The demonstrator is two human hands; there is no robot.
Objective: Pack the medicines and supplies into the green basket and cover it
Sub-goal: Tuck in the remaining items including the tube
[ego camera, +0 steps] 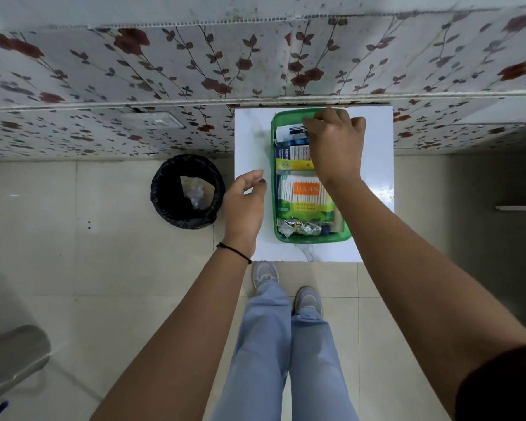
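From up here I cannot see much of the far end of the green basket [274,189], because the right hand [334,144] lies over it, knuckles up, fingers curled down among the boxes; whether they actually pinch the dark blue box [296,130] under the fingertips I cannot tell. The basket sits just right of centre in the frame on a small white table [251,141], and it is packed: a cotton-swab pack [304,192] with an orange label in the middle, a yellow and green box [293,164] above it, crumpled foil strips [298,228] at the near end, their print too small to read. The basket's right rim is hidden behind my forearm. The left hand [245,202] hovers at the table's left edge, just beside the basket without touching it, fingers loosely curled and holding nothing, a black thread band [234,252] on the wrist. The table stands against a wall of flowered tiles [164,62]. On the pale tiled floor left of the table is a black-lined waste bin [187,191] with clear wrapping inside, and a steel container [16,357] is cut off at the lower left edge.
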